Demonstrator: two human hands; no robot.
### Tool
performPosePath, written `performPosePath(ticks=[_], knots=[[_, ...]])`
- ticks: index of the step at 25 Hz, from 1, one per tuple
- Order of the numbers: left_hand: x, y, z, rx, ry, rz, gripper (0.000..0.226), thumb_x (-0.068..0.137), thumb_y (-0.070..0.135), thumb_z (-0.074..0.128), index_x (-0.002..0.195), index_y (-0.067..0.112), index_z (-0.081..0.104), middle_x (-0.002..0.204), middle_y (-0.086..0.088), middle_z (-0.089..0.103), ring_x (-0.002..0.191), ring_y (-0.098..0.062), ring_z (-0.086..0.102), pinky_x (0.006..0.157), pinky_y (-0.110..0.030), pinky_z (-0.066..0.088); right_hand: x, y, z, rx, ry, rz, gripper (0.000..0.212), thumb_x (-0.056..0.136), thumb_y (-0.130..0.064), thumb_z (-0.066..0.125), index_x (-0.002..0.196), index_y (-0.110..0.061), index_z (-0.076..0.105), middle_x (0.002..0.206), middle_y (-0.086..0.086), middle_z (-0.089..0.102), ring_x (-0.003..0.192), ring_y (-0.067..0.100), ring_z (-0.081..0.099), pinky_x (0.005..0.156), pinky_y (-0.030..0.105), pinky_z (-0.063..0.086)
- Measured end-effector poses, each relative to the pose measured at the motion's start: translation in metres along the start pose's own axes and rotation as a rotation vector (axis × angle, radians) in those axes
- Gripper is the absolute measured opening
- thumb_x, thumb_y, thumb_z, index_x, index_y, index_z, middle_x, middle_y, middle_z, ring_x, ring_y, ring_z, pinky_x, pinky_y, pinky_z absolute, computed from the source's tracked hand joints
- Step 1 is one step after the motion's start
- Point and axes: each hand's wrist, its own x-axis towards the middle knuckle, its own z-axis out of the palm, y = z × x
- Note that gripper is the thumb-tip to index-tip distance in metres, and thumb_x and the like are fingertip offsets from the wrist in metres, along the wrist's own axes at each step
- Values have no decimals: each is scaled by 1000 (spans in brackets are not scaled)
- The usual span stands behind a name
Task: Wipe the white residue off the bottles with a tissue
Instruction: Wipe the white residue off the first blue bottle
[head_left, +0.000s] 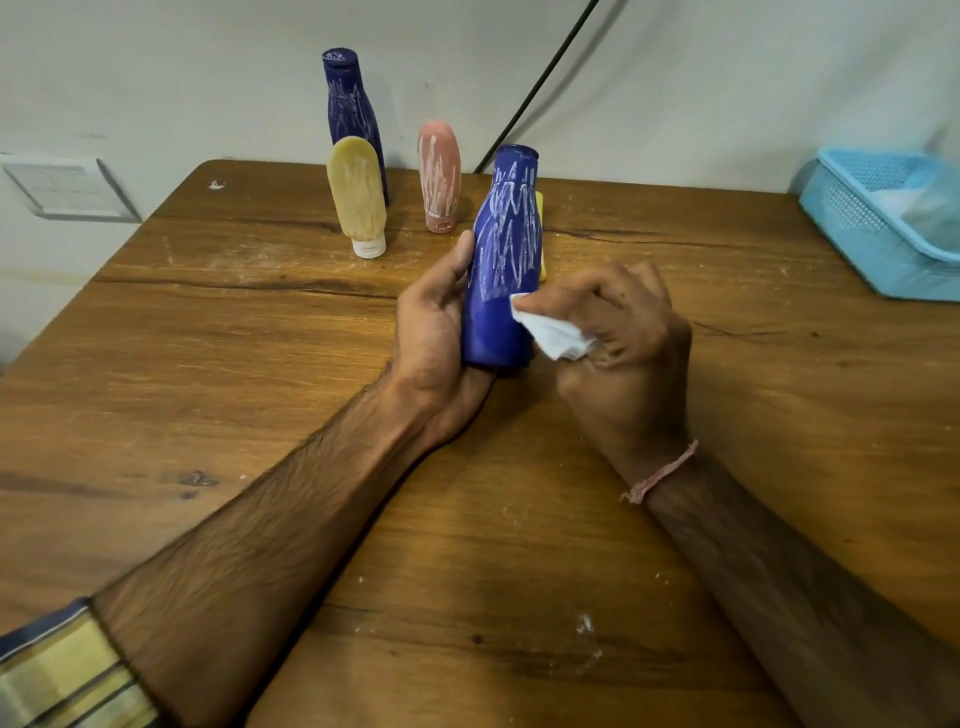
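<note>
My left hand grips a blue bottle from its left side, holding it upright above the table's middle. White scribbled residue covers the bottle's upper part; its lower part is plain blue. My right hand pinches a crumpled white tissue and presses it against the bottle's lower right side. At the back stand a taller blue bottle, a yellow tube on its white cap and a pink tube, all streaked white.
The wooden table bears white specks. A light blue plastic basket sits at the right edge. A yellow object peeks out behind the held bottle. A black cable runs down the wall behind.
</note>
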Motion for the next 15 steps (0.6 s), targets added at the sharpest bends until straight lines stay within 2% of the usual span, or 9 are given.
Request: performPosePath(ticks=[3, 6, 8, 11, 15], knots=[[-1, 0, 0, -38, -9, -20, 51, 106, 41, 41, 137, 3, 54, 121, -19, 58, 112, -29, 53, 104, -43, 44, -5, -10, 7, -17, -44, -96, 28, 77, 1, 79, 101, -14, 81, 97, 2, 72, 85, 30, 57, 68, 46, 47], [0, -1, -1, 2, -4, 1, 52, 106, 43, 40, 141, 6, 52, 127, -20, 55, 116, -32, 48, 112, -51, 36, 2, 4, 0, -40, 30, 19, 23, 85, -10, 67, 104, -13, 79, 100, 5, 72, 89, 30, 58, 66, 47, 50], [0, -1, -1, 1, -1, -4, 55, 106, 44, 40, 143, 4, 50, 128, -20, 54, 116, -32, 48, 113, -51, 36, 1, 1, 2, -38, 23, 15, 22, 85, -9, 69, 104, -13, 78, 102, 5, 73, 90, 29, 58, 67, 46, 50], [0, -2, -1, -17, -9, -29, 57, 105, 44, 42, 142, 2, 50, 124, -20, 55, 112, -29, 53, 106, -43, 43, -5, -11, 9, -47, -25, -88, 26, 80, -2, 79, 103, -14, 80, 101, 4, 73, 88, 31, 59, 69, 48, 48], [-1, -1, -1, 30, -3, 5, 54, 106, 44, 40, 143, 6, 50, 130, -20, 56, 117, -31, 52, 114, -51, 37, 3, 3, 0, -46, 21, 35, 22, 86, -15, 69, 106, -13, 78, 106, 5, 73, 92, 31, 59, 69, 48, 50]])
